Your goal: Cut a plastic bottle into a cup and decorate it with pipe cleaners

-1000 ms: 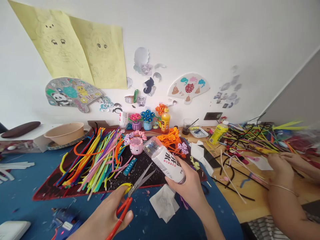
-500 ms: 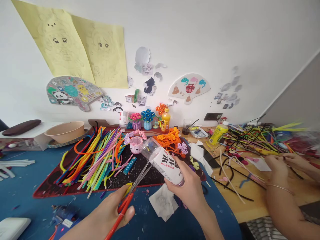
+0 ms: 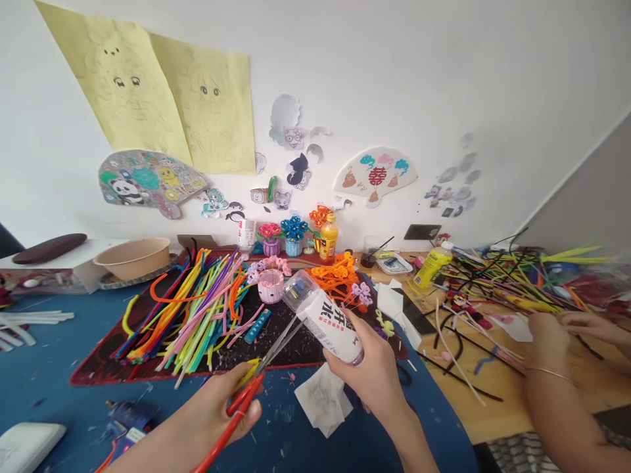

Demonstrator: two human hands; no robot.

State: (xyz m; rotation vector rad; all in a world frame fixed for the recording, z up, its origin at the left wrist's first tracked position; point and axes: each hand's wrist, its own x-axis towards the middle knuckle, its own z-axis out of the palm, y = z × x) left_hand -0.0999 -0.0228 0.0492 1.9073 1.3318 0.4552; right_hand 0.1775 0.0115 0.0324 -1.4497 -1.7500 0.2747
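Note:
My left hand [image 3: 224,404] is closed on red-handled scissors [image 3: 241,410], whose slightly parted metal blades point up and to the right. Their tips meet the side of a clear plastic bottle with a white label [image 3: 329,326]. My right hand [image 3: 372,364] wraps around the bottle's lower end and keeps it tilted, its clear end toward the upper left. Whether the blades have gone into the plastic, I cannot tell. Behind the bottle stands a small pink pot [image 3: 271,286] with a scalloped rim. A creased white paper [image 3: 324,399] lies below the bottle.
Colourful pipe cleaners [image 3: 197,309] cover the left of the dark mat [image 3: 98,364]. A blue glue gun [image 3: 131,420] lies at the lower left. Orange pipe-cleaner pieces [image 3: 335,272] and a juice bottle [image 3: 328,240] are behind. Another person's hands [image 3: 549,332] work at the right.
The view has shifted slightly, moving the scene a little rightward. Both hands keep their holds; the scissors and bottle stay in nearly the same position against each other.

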